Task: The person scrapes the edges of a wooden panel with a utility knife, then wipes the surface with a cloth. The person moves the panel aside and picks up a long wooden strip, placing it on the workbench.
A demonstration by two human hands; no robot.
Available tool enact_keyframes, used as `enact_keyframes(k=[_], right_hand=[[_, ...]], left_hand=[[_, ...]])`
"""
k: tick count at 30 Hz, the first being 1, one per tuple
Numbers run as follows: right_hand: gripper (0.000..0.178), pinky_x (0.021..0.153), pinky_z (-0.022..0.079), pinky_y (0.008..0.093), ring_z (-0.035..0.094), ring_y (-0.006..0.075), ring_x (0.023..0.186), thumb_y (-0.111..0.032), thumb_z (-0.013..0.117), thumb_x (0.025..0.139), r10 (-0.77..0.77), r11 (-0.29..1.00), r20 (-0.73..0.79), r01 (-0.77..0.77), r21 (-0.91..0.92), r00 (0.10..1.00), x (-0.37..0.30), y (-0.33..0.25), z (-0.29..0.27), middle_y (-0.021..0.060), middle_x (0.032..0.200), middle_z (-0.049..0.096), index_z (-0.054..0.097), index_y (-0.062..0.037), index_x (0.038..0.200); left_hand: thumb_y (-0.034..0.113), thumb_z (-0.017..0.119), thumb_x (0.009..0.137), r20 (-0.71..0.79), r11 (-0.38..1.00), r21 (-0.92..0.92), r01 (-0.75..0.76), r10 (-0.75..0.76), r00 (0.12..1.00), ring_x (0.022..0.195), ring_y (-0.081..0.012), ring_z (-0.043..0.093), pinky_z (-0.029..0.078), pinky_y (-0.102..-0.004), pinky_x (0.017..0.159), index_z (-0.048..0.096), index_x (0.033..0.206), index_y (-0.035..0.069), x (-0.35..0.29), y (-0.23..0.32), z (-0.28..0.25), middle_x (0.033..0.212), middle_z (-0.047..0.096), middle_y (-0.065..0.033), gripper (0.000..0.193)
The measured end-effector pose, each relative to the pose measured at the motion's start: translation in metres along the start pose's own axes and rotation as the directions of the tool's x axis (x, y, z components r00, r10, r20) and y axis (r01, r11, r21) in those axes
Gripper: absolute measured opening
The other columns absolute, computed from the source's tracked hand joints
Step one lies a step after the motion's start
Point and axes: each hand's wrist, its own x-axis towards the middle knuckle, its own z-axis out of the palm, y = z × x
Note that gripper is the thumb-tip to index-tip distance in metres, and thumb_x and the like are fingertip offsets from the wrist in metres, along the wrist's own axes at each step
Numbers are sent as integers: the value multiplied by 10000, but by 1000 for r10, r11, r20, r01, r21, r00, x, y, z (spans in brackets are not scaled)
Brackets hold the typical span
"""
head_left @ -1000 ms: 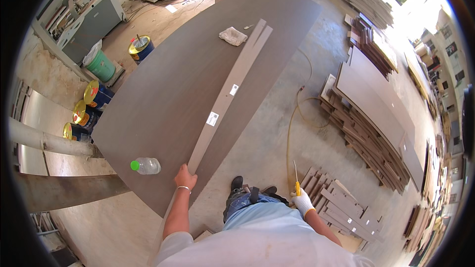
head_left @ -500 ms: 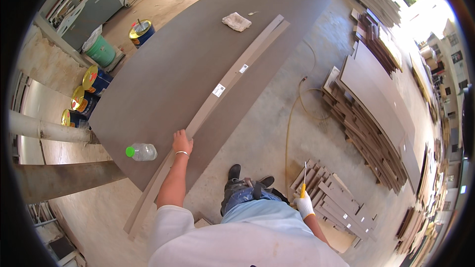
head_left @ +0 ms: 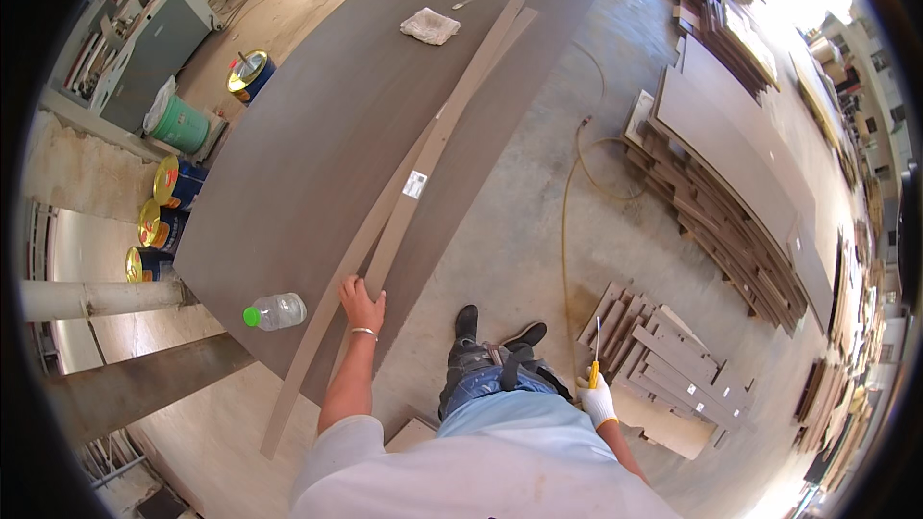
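Observation:
Two long brown board strips lie on a large brown panel, crossing near their far ends. My bare left hand, with a bracelet on the wrist, grips the near part of the right-hand strip, which bears a white label. Left of that hand, the other strip sticks out past the panel's near edge. Low at my right side, my right hand wears a white glove and is closed round a screwdriver with a yellow handle, its thin shaft pointing up.
A clear bottle with a green cap lies on the panel, and a folded cloth farther off. Paint cans and a green bucket stand at left. A hose crosses the floor near stacked boards and cut pieces.
My left hand has shifted slightly right, swinging the labelled strip away from the other, so a gap opens between them toward me. The screwdriver stays in my right hand.

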Motion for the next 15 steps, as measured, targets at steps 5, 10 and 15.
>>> enact_keyframes(k=[5,10,15], right_hand=[[722,566,583,371,727,280,708,102,560,812,-7,999,-7,7,-35,1000,-4,-10,6,201,1333,655,467,-86,1502],[663,653,568,339,700,220,862,58,636,867,8,999,-58,-5,52,998,-13,-26,2,125,1201,657,476,-44,1503],[744,509,549,374,732,324,645,86,571,846,-6,999,-48,8,39,999,-7,-11,-8,201,1315,652,394,-59,1554]], left_hand=[[340,854,820,-2,990,138,-2,2,1000,1503,-448,285,163,-723,1224,488,1406,5,-18,9,7,1582,376,-218,768],[518,744,889,81,949,305,79,-109,991,1601,-479,80,67,-751,1227,342,1599,36,24,42,-4,1724,196,-222,947],[580,639,949,221,893,444,76,-192,956,1592,-493,111,167,-732,1215,293,1669,290,60,27,-14,1736,175,-218,851]])
